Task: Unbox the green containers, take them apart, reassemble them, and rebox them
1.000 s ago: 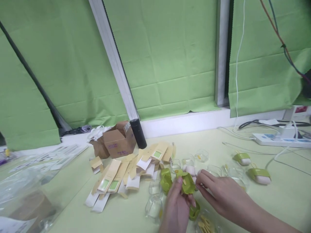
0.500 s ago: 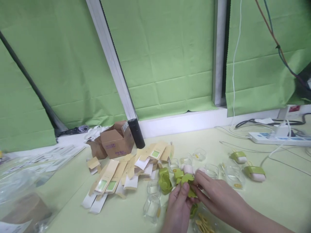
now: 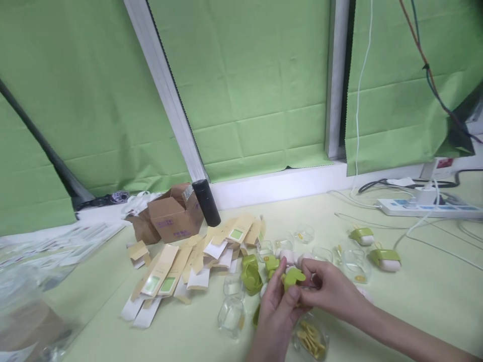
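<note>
My left hand (image 3: 277, 306) is closed on a small bright green plastic piece (image 3: 293, 277) with rounded lobes, pinched between thumb and fingers just above the table. My right hand (image 3: 332, 289) is closed too, its thumb and fingertips pressed together at the right side of the piece. Whatever lies between those fingertips is hidden. Just left of my hands stand green plastic holders (image 3: 251, 275). Behind my fingers are pale pink rounded pieces (image 3: 287, 256). A clear container of yellow straps (image 3: 311, 339) sits below my wrists, partly covered by them.
Clear plastic cases (image 3: 231, 317) lie around my hands. Two green-and-pink assembled items (image 3: 385, 260) stand at right, near a white power strip (image 3: 430, 208) and cables. Flattened paper boxes (image 3: 162, 271) are heaped at left, before a cardboard box (image 3: 175, 216) and a black bottle (image 3: 207, 202).
The green piece has turned in my fingers. My right hand has shifted slightly lower beside it, and more of the yellow straps shows. The whole view has moved slightly.
</note>
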Action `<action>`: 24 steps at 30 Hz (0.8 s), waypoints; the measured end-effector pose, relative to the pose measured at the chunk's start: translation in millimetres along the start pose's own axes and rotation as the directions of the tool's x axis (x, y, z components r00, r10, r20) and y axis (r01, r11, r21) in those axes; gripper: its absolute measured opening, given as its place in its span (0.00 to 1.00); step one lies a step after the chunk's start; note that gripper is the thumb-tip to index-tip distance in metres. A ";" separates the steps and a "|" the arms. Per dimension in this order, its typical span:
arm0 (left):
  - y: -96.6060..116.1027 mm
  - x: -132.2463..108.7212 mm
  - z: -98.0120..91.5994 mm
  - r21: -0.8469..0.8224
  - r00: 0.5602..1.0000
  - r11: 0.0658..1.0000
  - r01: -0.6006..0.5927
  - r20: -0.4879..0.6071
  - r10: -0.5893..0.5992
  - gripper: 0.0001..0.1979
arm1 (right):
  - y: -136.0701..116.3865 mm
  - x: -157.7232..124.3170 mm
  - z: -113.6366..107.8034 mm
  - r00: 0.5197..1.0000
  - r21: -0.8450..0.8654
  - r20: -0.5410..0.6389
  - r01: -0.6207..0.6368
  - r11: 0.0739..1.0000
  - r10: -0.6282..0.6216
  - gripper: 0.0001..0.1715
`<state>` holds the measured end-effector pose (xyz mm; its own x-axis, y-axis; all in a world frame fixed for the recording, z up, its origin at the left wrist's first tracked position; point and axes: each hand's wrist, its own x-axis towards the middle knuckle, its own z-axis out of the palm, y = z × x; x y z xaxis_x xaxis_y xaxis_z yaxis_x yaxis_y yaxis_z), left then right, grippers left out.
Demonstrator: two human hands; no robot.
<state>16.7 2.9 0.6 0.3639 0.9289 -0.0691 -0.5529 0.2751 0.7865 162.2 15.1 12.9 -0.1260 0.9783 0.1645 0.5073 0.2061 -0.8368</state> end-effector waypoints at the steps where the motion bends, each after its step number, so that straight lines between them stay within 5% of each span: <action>1: 2.1 -0.2 0.5 0.010 1.000 1.000 0.003 -0.006 -0.003 0.31 | -3.6 -0.5 -2.3 1.000 -0.013 0.001 0.009 1.000 -0.009 0.16; 8: 7.0 2.9 -0.6 0.227 0.987 0.963 -0.143 -0.036 0.155 0.25 | -22.5 -0.8 -22.5 0.980 -0.228 0.146 0.166 0.959 -0.135 0.15; 12: 13.5 8.0 -5.1 0.226 0.993 0.972 -0.069 -0.073 0.087 0.28 | -23.9 -2.6 -30.2 0.984 -0.275 0.113 0.163 0.948 -0.136 0.15; 16: 29.2 10.4 -4.6 0.267 0.972 0.958 -0.106 -0.175 0.156 0.24 | -26.2 -5.6 -31.3 0.967 -0.261 0.227 0.172 0.950 -0.113 0.12; 21: 16.3 8.6 0.4 0.175 0.992 0.982 -0.076 -0.088 0.092 0.23 | -23.2 -1.1 -13.3 0.986 -0.141 0.053 0.166 0.976 -0.160 0.05; 24: 6.9 8.9 -0.5 0.198 0.994 0.978 -0.070 -0.073 0.086 0.29 | -20.7 -0.3 -9.8 0.988 -0.138 0.003 0.155 0.978 -0.156 0.09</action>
<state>15.8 13.1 5.1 0.2591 0.9648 -0.0462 -0.4172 0.1549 0.8955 160.1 10.8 35.3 -0.2059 0.9341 0.2917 0.5942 0.3562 -0.7212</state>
